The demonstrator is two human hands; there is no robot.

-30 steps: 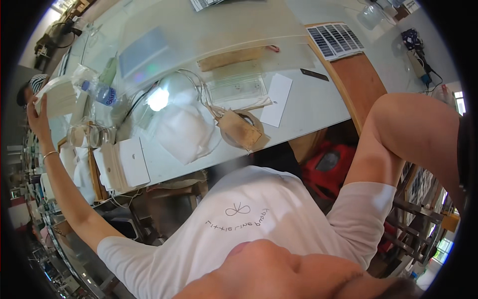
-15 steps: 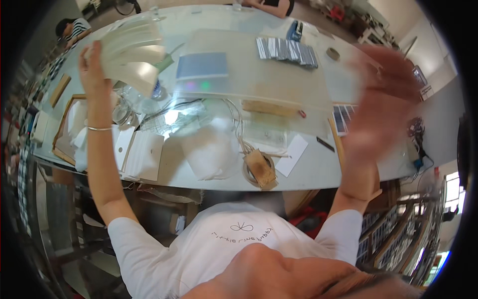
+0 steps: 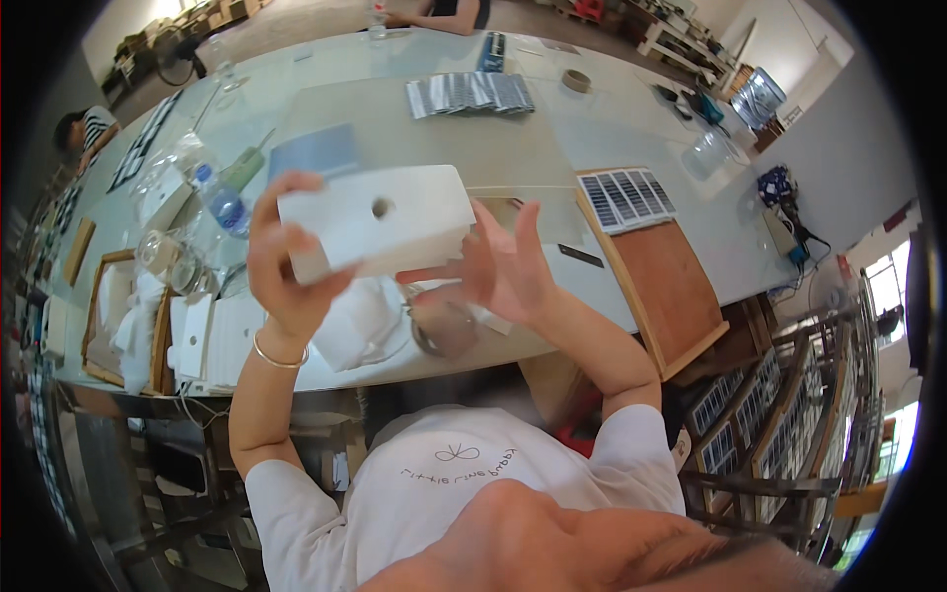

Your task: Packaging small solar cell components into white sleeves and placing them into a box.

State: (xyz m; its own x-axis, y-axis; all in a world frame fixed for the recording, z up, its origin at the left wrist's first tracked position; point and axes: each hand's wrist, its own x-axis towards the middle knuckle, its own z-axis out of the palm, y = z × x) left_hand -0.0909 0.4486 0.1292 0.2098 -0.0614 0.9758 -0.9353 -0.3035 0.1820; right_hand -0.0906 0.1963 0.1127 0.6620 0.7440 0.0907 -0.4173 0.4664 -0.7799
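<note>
A thick stack of white cards [image 3: 424,205] with a round hole through its middle is raised above the near part of the table. My left hand [image 3: 284,259] grips its left end, thumb and fingers wrapped round it. At the stack's right end is my right hand [image 3: 508,264], open, its fingers spread along the lower edge. Whether those fingers touch the cards I cannot tell. Below the stack lie a white plastic bag [image 3: 357,331] and a blurred brownish object on a round thing, partly covered by my right fingers. More white holed cards [image 3: 229,331] stand at the table's near left.
A wooden board [image 3: 671,296] with a sheet of dark strips [image 3: 626,197] lies at the right. Farther off are a row of silvery packets [image 3: 471,94], a tape roll [image 3: 576,81] and a blue sheet [image 3: 314,153]. A bottle [image 3: 225,205] and a wooden-framed tray [image 3: 163,340] are left.
The fanned white sheets in my left hand have come together as a squared stack and moved right, toward my body. My right hand has swung in from the far right to the stack's end.
</note>
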